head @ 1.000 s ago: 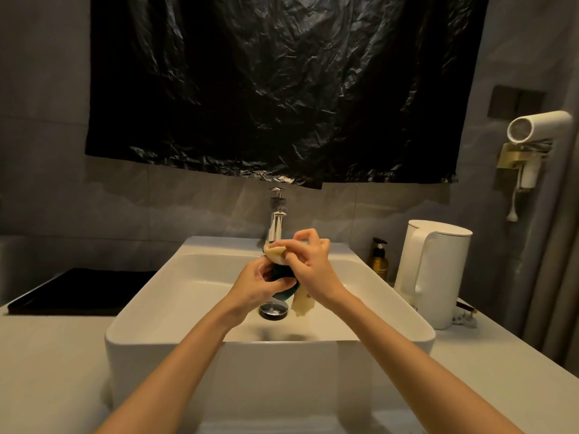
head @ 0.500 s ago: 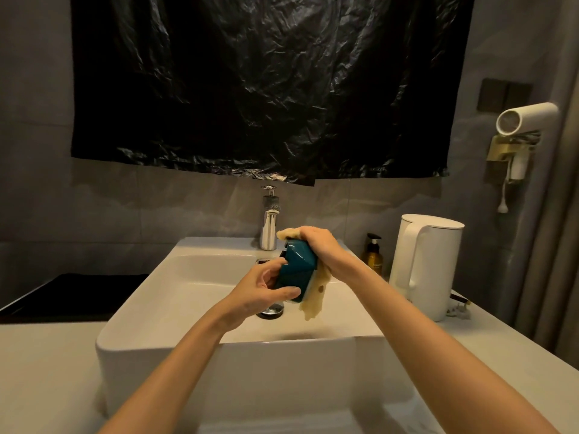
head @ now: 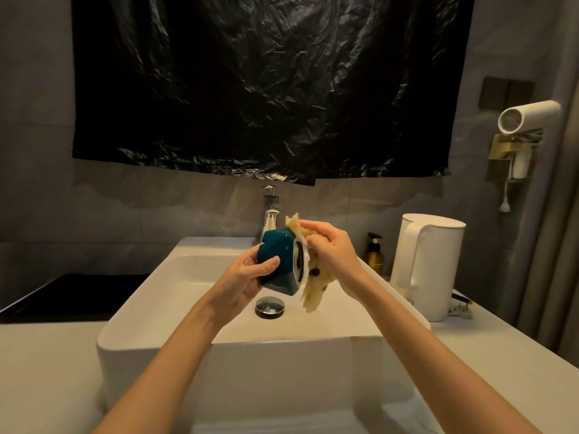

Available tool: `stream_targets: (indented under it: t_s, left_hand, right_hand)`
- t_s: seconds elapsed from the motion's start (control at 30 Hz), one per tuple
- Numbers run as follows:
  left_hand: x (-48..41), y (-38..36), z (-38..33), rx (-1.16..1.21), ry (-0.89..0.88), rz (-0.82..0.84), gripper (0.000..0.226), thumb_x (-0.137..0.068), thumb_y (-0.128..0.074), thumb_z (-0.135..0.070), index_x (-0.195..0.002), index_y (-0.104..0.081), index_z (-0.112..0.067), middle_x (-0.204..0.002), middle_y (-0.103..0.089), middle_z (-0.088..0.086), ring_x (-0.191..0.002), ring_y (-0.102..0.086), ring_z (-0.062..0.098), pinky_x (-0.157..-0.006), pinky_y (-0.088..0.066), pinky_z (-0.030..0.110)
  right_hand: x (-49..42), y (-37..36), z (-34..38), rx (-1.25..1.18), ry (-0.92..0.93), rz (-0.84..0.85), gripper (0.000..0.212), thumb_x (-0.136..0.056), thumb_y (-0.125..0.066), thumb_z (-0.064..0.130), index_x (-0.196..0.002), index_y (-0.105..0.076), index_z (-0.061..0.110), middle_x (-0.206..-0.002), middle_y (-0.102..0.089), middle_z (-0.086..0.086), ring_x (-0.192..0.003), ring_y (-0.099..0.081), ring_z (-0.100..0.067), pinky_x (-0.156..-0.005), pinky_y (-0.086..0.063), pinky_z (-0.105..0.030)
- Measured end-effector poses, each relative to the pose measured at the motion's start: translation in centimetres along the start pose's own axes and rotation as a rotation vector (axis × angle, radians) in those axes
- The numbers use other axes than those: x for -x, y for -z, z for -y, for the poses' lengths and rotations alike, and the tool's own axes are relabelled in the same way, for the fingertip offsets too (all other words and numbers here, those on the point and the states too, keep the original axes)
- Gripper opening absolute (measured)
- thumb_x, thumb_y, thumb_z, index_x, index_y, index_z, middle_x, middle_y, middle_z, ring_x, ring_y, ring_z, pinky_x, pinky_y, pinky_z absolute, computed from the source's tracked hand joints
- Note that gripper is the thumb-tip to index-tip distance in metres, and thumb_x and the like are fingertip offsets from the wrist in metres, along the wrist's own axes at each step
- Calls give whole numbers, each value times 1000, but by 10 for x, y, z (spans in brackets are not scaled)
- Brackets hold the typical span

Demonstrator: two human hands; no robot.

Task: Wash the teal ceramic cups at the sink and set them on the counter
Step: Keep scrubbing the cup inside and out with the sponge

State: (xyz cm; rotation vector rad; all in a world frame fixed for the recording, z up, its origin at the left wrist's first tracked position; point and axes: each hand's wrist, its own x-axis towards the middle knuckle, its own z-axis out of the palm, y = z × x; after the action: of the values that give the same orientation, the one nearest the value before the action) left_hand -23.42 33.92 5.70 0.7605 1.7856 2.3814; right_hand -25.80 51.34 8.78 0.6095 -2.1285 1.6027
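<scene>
A teal ceramic cup (head: pixel 277 261) lies on its side in the air above the white sink (head: pixel 156 327), its white rim turned to the right. My left hand (head: pixel 247 277) grips the cup's body, thumb across the front. My right hand (head: pixel 332 252) holds a yellow cloth (head: pixel 315 292) against the cup's rim and mouth; the cloth hangs down below the cup. The cup's inside is hidden by the cloth and my fingers.
A chrome tap (head: pixel 271 214) stands behind the basin, and the drain plug (head: pixel 269 306) sits in its bottom. A brown pump bottle (head: pixel 374 255) and a white kettle (head: pixel 429 264) stand on the counter (head: pixel 501 371) to the right. A black tray (head: pixel 72 296) lies at the left.
The cup has turned from under my hands onto its side, rim now facing right. My right hand shifted with the cloth from the cup's top to its mouth.
</scene>
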Motion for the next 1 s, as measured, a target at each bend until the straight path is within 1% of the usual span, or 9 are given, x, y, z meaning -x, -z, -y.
stream_targets:
  t_s: [0.13, 0.27, 0.33, 0.4, 0.47, 0.57, 0.7, 0.87, 1.0]
  left_hand:
    - [1, -4, -2, -38, 10, -9, 48, -77, -62, -22, -123, -52, -10, -110, -64, 10, -106, -61, 23, -82, -54, 25]
    - [4, -8, -4, -3, 35, -39, 48, -74, -61, -22, -120, -53, -11, -104, -65, 8, -101, -62, 22, -76, -54, 22]
    - [6, -6, -5, 44, 25, -46, 45, -75, -61, -21, -118, -55, -10, -100, -66, 8, -97, -62, 20, -75, -55, 22]
    - [7, -5, -8, 98, 2, -57, 37, -79, -62, -18, -114, -57, -10, -95, -68, 8, -93, -63, 20, -72, -55, 23]
    - [8, -6, -10, 138, -11, -94, 23, -86, -59, -13, -109, -59, -10, -90, -68, 7, -90, -63, 20, -68, -56, 23]
    - [9, -9, -11, 172, -10, -152, 18, -93, -46, -10, -104, -59, -11, -88, -66, 7, -86, -62, 20, -61, -55, 20]
    - [11, -9, -13, 196, -25, -146, 19, -92, -46, -11, -102, -62, -11, -86, -69, 7, -83, -65, 18, -62, -56, 22]
    - [9, -8, -12, 232, 0, -173, 19, -93, -46, -13, -106, -60, -12, -90, -66, 8, -91, -60, 20, -66, -57, 23]
    - [7, -6, -11, 237, 15, -194, 20, -93, -46, -13, -107, -60, -13, -96, -64, 9, -94, -58, 20, -69, -57, 22]
  right_hand:
    - [10, -12, -5, 71, 228, -66, 18, -89, -64, 27, -104, -70, 22, -102, -57, 16, -99, -56, -3, -79, -52, -14]
    - [3, -11, -9, 70, 120, -169, 21, -92, -59, 22, -110, -70, 16, -106, -59, 14, -101, -58, -5, -87, -54, -21]
    - [10, -15, -10, 60, 220, -141, 26, -95, -55, 16, -118, -65, 23, -107, -62, 18, -97, -59, 1, -86, -54, -21]
    - [19, -19, -12, 164, 394, -87, 37, -96, -51, 11, -124, -55, 36, -116, -60, 22, -90, -56, -7, -79, -51, -18]
    - [18, -18, -17, 305, 451, -55, 45, -97, -47, 9, -127, -46, 43, -119, -58, 21, -87, -50, -14, -76, -48, -21]
    - [9, -17, -20, 322, 298, -68, 44, -99, -44, 10, -129, -41, 43, -110, -62, 12, -90, -48, -16, -80, -48, -27]
    - [18, -23, -18, 378, 508, 1, 50, -96, -44, 5, -135, -40, 37, -136, -55, 9, -83, -48, -16, -78, -43, -20]
    - [3, -18, -23, 275, 292, 28, 43, -99, -43, 7, -135, -50, 29, -126, -61, 7, -110, -56, -15, -91, -51, -20]
    - [11, -15, -28, 277, 175, 31, 41, -99, -45, 8, -136, -48, 24, -117, -63, 4, -88, -57, -5, -69, -48, -4]
